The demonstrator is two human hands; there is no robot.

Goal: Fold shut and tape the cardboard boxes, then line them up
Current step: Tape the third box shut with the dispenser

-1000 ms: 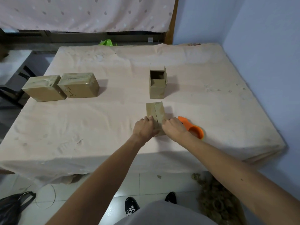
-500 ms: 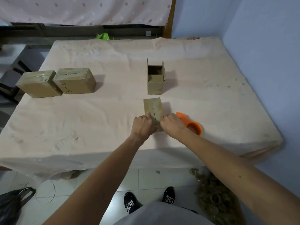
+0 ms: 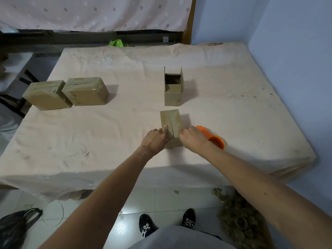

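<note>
Four cardboard boxes stood on the cloth-covered table (image 3: 107,141), with two hands and one tape dispenser among them. Two boxes sat side by side and touching near the left edge: the left taped box (image 3: 45,95), and the right taped box (image 3: 85,91), glossy with tape on top and with handwriting on its front face. An open box (image 3: 173,95) stood upright near the middle, flaps raised, its inside dark. Just in front of it, though apart, the near box (image 3: 170,121) stood close to the table's front edge. It was plain brown, and its two top flaps were folded down to meet in a seam running away from the person; whether tape covered the seam could not be told. The left hand (image 3: 155,141) gripped its left side, thumb laid on the top flap. The right hand (image 3: 193,139) held the right top edge with curled fingers. The orange tape dispenser (image 3: 216,140) lay just right of the box, partly hidden behind that hand. On the tiled floor were two black shoes (image 3: 146,224), a black bag (image 3: 14,225) and a brownish heap (image 3: 239,218).
</note>
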